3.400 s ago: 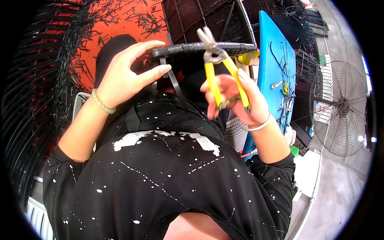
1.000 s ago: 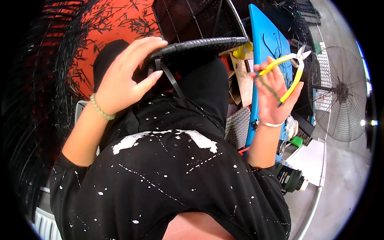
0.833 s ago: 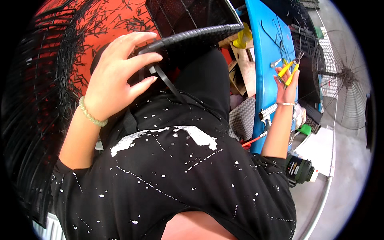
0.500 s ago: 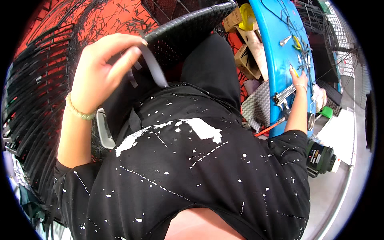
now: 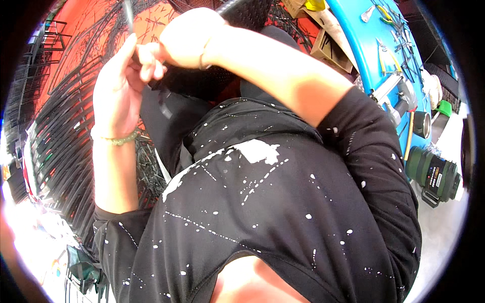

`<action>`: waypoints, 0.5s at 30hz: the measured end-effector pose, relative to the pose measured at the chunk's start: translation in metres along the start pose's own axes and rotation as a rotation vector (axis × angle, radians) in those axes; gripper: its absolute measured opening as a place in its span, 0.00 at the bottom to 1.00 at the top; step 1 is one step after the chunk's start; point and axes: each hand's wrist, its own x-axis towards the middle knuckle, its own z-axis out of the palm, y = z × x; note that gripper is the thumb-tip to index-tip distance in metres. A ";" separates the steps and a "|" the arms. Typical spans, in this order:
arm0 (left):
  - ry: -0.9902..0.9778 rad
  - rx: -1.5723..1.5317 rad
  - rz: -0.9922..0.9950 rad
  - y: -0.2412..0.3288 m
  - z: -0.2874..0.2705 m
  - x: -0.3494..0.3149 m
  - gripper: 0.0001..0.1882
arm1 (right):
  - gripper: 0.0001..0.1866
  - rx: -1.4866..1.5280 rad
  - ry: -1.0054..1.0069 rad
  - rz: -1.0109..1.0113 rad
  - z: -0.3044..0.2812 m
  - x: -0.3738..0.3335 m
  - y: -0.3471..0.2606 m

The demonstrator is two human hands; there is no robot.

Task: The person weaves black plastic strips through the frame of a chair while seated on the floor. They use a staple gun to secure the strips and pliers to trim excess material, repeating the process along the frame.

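Observation:
My left hand (image 5: 120, 93), with a pale beaded bracelet at the wrist, is raised on the left, its thumb and fingers pinched together. From its fingertips a thin grey strip (image 5: 129, 15) sticks up, blurred by motion. My right hand (image 5: 189, 39) reaches across to meet the left one, its fingers curled in against the left fingers. Whatever it grips is hidden between the two hands. Behind them, over my legs, leans a black woven panel (image 5: 247, 15) with a thick wrapped edge. A short shiny grey piece (image 5: 165, 107) shows blurred below the hands.
Black slatted wickerwork (image 5: 63, 136) stands at my left. On the right, a blue table (image 5: 348, 17) carries yellow-handled pliers (image 5: 388, 59), a second yellow-handled tool (image 5: 386, 15) and dark scraps. A cardboard box (image 5: 331, 50) is beside it. A lens-shaped dark green cylinder (image 5: 433, 174) stands lower right.
My right hand has left the tools on the blue table and swung across to my left hand. The grey strip, hanging down earlier, now points upward. The view has shifted.

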 end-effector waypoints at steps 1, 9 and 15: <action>0.059 -0.084 -0.027 -0.001 0.003 0.002 0.19 | 0.24 -0.012 -0.032 -0.014 -0.003 -0.003 -0.007; 0.118 -0.200 -0.150 0.020 0.009 -0.006 0.22 | 0.24 0.017 0.072 0.002 0.011 -0.004 -0.017; 0.107 -0.166 -0.148 0.029 0.014 -0.007 0.23 | 0.25 0.044 0.215 -0.017 0.026 -0.001 -0.012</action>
